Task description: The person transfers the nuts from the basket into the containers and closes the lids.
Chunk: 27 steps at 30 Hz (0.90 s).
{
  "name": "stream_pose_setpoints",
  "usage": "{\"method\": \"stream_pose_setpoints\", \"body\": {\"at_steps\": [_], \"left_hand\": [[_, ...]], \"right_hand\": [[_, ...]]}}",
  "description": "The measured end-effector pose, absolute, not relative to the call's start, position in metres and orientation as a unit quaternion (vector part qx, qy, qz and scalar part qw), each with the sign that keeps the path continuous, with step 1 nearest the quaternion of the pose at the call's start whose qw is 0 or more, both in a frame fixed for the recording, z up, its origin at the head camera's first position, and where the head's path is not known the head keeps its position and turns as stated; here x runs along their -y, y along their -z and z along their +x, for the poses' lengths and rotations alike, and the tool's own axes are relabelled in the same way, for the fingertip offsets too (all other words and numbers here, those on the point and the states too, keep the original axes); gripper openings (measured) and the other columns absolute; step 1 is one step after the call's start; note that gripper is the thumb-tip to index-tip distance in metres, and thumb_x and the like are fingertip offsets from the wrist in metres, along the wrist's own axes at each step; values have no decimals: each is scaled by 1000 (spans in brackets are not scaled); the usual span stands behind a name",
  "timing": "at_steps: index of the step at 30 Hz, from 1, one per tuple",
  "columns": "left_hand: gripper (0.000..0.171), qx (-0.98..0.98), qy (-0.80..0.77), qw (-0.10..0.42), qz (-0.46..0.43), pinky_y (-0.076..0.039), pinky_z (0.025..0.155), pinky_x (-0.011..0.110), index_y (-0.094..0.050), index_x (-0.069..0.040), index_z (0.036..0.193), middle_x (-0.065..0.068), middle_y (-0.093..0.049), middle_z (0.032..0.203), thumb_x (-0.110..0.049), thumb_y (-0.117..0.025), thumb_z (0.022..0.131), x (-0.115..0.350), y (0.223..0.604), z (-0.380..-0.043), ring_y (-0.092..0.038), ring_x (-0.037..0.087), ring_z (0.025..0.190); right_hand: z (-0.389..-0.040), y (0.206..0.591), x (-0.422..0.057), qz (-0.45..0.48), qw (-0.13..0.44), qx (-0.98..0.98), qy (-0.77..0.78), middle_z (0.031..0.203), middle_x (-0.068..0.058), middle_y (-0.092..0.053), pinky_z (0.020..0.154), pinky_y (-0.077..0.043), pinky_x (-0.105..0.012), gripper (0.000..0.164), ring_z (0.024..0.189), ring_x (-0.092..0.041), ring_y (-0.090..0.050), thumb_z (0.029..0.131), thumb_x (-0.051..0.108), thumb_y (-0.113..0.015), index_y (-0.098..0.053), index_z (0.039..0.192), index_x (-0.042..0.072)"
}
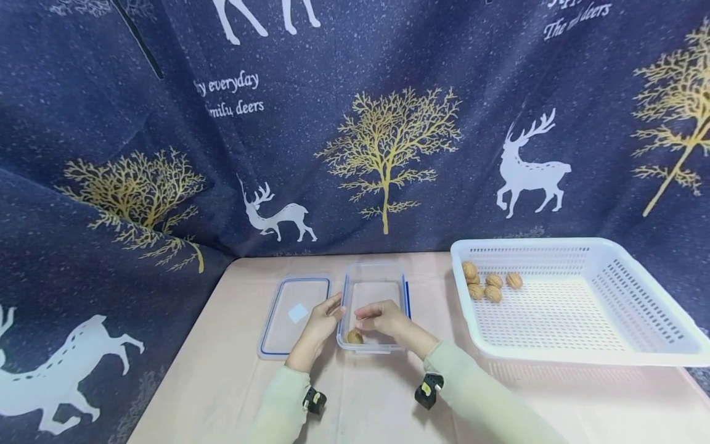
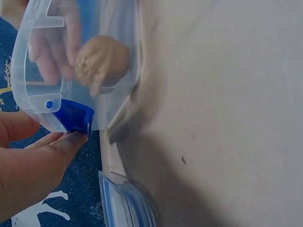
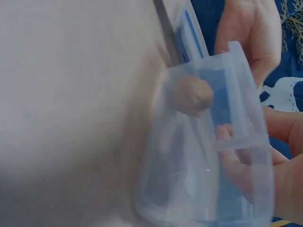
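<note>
A clear plastic food container (image 1: 370, 348) with blue side clips stands on the table between the two hands. One walnut (image 1: 355, 337) lies in its near left corner, also seen through the wall as a brown walnut (image 2: 103, 64) in the left wrist view. My left hand (image 1: 320, 322) holds the container's left side, its fingers at the blue clip (image 2: 75, 116) and its thumb near the rim. My right hand (image 1: 390, 320) reaches over the right wall, its fingertips inside, slightly bent and apart from the walnut (image 3: 193, 96), holding nothing.
The container's lid (image 1: 284, 333), with a blue seal, lies flat on the left. A white slotted basket (image 1: 471, 327) stands to the right with several walnuts (image 1: 493, 293) in its left end. A dark blue printed cloth (image 1: 355, 203) hangs behind the table.
</note>
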<state>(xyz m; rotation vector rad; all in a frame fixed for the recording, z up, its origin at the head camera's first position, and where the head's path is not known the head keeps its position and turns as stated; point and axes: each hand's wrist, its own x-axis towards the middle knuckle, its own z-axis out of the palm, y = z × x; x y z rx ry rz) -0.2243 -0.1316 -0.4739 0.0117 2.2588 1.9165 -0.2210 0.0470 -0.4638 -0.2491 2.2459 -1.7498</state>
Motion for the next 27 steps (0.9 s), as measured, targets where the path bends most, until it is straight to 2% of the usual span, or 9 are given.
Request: {"method": "stream_pose_setpoints", "body": {"at_steps": [7,13,27], "left_hand": [[50,-760,-643,94,3,-25,114,54,-33,4,145,28,-33,148,-6,-48,99,132,473,-223,-32,43,136],[49,-758,-646,91,2,-25,115,52,-34,5,145,28,-34,148,-5,-48,98,132,472,-223,-33,42,136],[49,-757,-648,88,1,-26,114,52,-34,5,144,28,-32,149,-3,-47,98,132,473,-222,-32,42,137]], "right_hand": [[-232,448,-56,-114,123,-785,596,106,-19,-69,89,-56,-35,33,98,-27,-67,84,5,-71,-65,114,-8],[-241,433,-62,-100,115,-775,613,110,-21,-68,93,-54,-37,34,102,-29,-66,87,5,-68,-62,118,-9],[-260,390,-88,-92,77,-777,618,119,-14,-66,98,-51,-37,35,108,-25,-63,89,11,-69,-63,122,2]]}}
